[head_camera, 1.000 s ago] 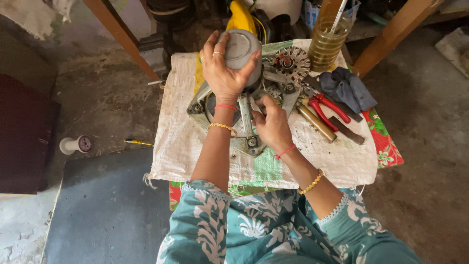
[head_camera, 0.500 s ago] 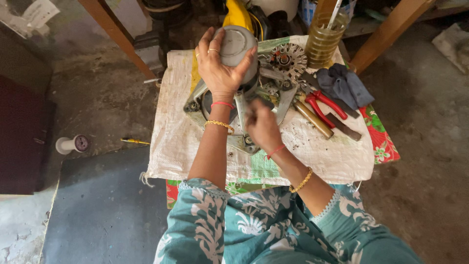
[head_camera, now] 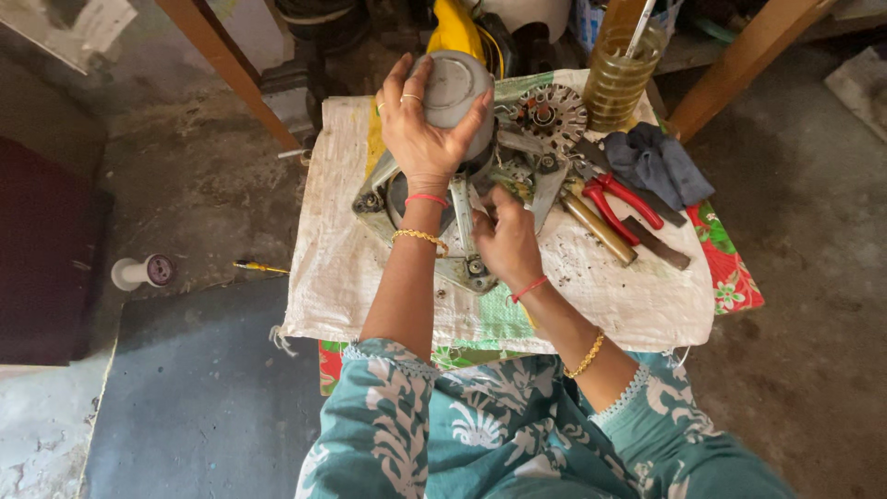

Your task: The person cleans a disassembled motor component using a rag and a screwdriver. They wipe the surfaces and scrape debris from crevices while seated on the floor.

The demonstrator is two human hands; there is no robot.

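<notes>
A grey metal motor housing with bolted arms [head_camera: 462,263] stands on a white woven sack [head_camera: 333,259] spread over a low table. My left hand [head_camera: 420,139] is clamped over the round grey cap [head_camera: 455,88] on top of the housing. Just below and to the right, my right hand [head_camera: 506,238] presses against the housing's near side, its fingers curled at the frame by a bolt; whether it holds a small part is hidden. A finned metal rotor disc [head_camera: 552,115] lies just behind the housing.
Red-handled pliers [head_camera: 621,199], a brass-coloured rod [head_camera: 599,229] and a dark flat file [head_camera: 656,242] lie right of the housing. A blue-grey rag [head_camera: 658,162] and a jar of yellowish liquid [head_camera: 621,74] sit at the back right. A white spool [head_camera: 139,272] and pencil [head_camera: 259,268] lie on the floor left.
My right hand has slid a little along the housing's near side. My left hand stays on the cap. The view has shifted slightly.
</notes>
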